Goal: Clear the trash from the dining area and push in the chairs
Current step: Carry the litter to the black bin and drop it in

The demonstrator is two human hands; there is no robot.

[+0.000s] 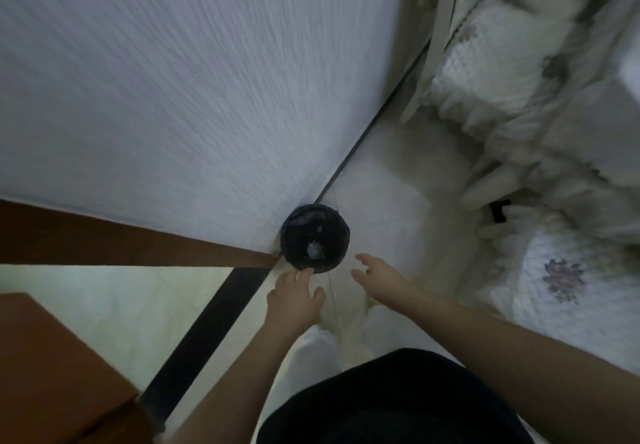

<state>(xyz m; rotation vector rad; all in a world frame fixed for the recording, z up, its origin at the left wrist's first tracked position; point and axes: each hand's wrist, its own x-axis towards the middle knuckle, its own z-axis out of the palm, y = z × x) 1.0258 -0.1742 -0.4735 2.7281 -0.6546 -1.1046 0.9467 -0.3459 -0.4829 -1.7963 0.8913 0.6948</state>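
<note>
Bin (314, 238), black, round, sits on floor in corner against white wall (194, 90), w/ pale crumpled trash (314, 248) inside. Left hand (294, 296) slack, fingers touching near rim, holds nothing; right hand (375, 272) spread beside bin, empty too: prob. drop spot. Brown wood frame (138, 246) just left of bin, white frilled fabric (512, 114) right; narrow gap.

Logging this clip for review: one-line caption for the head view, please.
Both open hands, left and right, reach down toward a black bin holding crumpled trash against the wall.
</note>
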